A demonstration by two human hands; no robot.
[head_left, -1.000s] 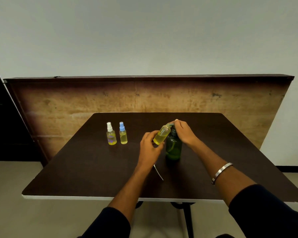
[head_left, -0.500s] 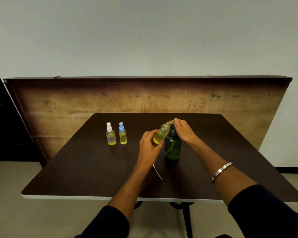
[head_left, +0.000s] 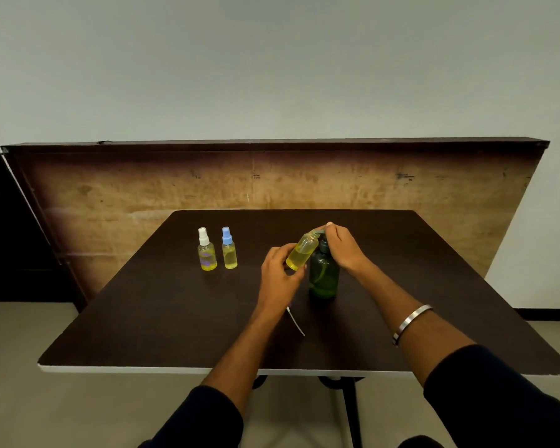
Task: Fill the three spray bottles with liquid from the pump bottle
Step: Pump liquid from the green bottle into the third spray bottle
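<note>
the left hand gripped a tilted, uncapped spray bottle against the green pump bottle at table centre; the right hand covered the pump head, hiding the nozzle and its grip.

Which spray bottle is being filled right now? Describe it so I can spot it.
On the dark table, find the green pump bottle near the middle. The left hand holds a spray bottle tilted against its spout. Unlike the two capped bottles standing further left, it has no cap.

Bare room: plain wall, dark table, leaning board.
</note>
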